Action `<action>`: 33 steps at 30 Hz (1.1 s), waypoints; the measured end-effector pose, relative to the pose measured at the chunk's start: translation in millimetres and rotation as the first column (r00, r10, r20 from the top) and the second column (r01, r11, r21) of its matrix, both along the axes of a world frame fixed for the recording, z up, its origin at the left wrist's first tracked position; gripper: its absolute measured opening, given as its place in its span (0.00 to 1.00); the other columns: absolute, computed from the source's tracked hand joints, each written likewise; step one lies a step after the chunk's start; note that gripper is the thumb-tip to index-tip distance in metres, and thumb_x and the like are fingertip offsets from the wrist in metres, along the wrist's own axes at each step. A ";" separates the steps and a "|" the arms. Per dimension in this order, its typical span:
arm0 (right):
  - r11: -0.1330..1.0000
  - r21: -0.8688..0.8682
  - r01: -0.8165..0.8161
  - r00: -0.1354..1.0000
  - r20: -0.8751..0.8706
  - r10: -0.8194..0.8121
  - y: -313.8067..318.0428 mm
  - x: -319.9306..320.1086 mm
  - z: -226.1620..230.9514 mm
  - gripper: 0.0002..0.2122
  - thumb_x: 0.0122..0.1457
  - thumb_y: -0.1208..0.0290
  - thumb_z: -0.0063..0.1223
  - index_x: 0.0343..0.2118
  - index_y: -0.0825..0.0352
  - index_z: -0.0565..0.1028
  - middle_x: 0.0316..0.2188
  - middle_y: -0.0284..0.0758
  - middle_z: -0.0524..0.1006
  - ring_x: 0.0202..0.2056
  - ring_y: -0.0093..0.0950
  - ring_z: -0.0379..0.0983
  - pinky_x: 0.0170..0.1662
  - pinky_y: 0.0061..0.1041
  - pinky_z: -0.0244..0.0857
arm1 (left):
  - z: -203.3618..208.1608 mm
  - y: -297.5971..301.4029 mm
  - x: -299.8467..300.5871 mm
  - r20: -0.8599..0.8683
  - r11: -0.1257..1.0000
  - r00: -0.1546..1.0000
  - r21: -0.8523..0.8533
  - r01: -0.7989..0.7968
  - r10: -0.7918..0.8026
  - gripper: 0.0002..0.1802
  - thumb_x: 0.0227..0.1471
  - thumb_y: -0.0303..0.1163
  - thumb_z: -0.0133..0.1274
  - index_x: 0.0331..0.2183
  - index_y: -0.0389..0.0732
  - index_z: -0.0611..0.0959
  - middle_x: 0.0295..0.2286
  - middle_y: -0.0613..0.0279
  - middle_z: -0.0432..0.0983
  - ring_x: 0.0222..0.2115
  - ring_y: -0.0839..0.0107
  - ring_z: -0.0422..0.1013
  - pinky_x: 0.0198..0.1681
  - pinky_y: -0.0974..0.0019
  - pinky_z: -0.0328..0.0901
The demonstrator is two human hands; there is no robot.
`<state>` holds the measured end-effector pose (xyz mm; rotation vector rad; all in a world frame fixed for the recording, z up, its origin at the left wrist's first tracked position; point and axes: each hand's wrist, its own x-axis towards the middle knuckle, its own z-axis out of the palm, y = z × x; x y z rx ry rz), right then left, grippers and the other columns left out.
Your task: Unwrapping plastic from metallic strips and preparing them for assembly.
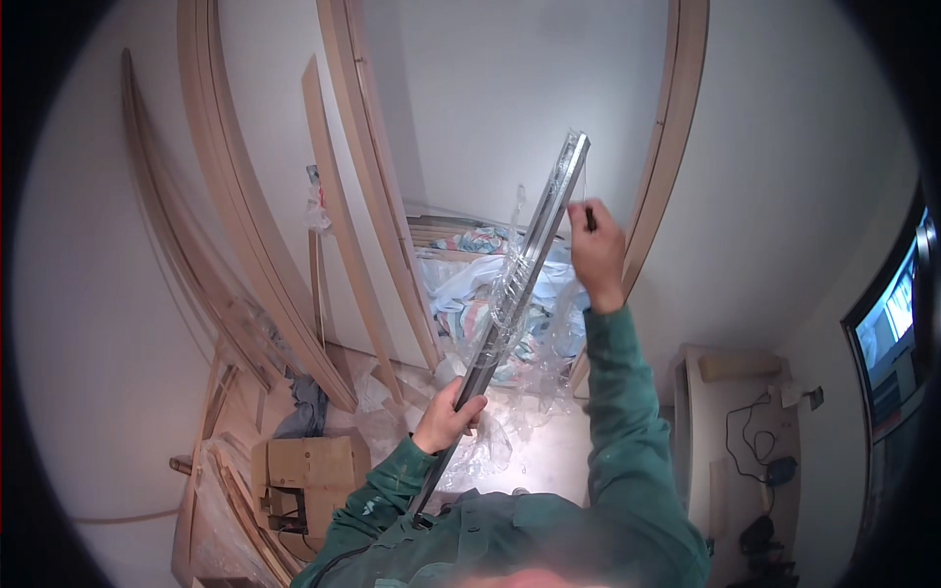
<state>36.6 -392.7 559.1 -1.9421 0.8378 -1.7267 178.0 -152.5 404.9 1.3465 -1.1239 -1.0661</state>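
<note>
A long grey metal profile (547,230) slants up and away from my body, partly wrapped in clear plastic film (512,289). My left hand (448,417) is closed round its lower part. Beside the profile's far end, my right hand (596,250) is raised in a fist, with a small dark object (590,218) sticking out of it; its kind cannot be made out. A thin, pale strand runs from near the profile's tip down toward that fist. Loose film hangs off the profile's middle.
Wooden door frames (358,196) stand ahead, with a heap of patterned cloth and plastic (470,314) in the doorway. Wooden strips (162,206) lean on the left wall. A cardboard box (338,465) sits at lower left. On the right, a pale cabinet (720,431) bears cables.
</note>
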 end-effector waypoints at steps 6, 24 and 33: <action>0.998 -0.007 -0.065 0.993 -0.104 0.064 68.1 -11.6 -81.9 0.06 0.60 0.70 0.51 0.30 0.67 0.73 0.17 0.37 0.67 0.17 0.25 0.61 0.23 0.23 0.57 | -12.8 -11.3 11.7 -0.013 1.000 1.000 0.015 -0.023 0.023 0.17 0.57 0.37 0.48 0.44 0.35 0.69 0.23 0.66 0.69 0.21 0.78 0.69 0.22 0.73 0.66; 0.507 0.497 -0.704 0.709 0.530 0.466 32.5 2.7 -93.0 0.10 0.58 0.64 0.55 0.27 0.65 0.74 0.15 0.19 0.62 0.19 0.11 0.56 0.19 0.14 0.46 | 15.7 -0.8 6.4 -0.261 0.998 0.963 -0.025 0.065 -0.070 0.18 0.60 0.39 0.39 0.46 0.36 0.67 0.29 0.55 0.71 0.26 0.70 0.71 0.26 0.71 0.67; 0.805 0.322 -0.499 0.856 0.332 0.397 -10.8 8.0 -63.3 0.04 0.57 0.75 0.53 0.28 0.69 0.74 0.23 0.22 0.70 0.26 0.12 0.60 0.31 0.14 0.55 | 6.9 8.8 25.5 -0.635 0.833 0.557 -0.288 0.472 -0.535 0.34 0.54 0.59 0.43 0.41 0.34 0.69 0.25 0.56 0.69 0.23 0.69 0.70 0.24 0.71 0.66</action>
